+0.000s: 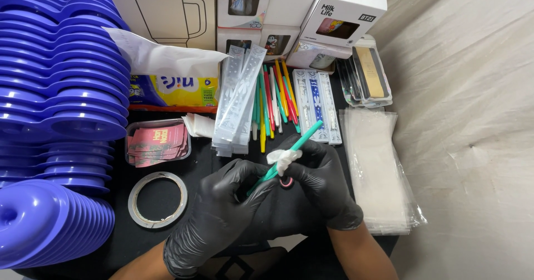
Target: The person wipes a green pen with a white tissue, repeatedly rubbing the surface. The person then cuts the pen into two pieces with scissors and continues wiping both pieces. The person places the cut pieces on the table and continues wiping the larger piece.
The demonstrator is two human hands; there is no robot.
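- Far to the left of both grips, purple trays stand in tall stacks at the edge of the dark surface; leave them where they are so an elbow does not catch them.
- A tape ring lies flat just left of the left hand, with a clear tub of red cards beyond it.
- The left hand, in a black glove, is clenched around the lower end of a teal straw; this grip looks best kept low and steady so the straw does not twist.
- The straw runs up and to the right from the left grip, passing between both hands, its free end pointing toward the loose straws lying beyond.
- A white wipe is wrapped about the straw's middle, pinched there by the right hand; judging from this, even pressure along the length would serve better than a hard squeeze at one spot.
- A small round pink-and-black piece shows under the right grip; what it is cannot be told.
- Right of the right hand lies a pile of clear bags, near enough to reach without shifting.
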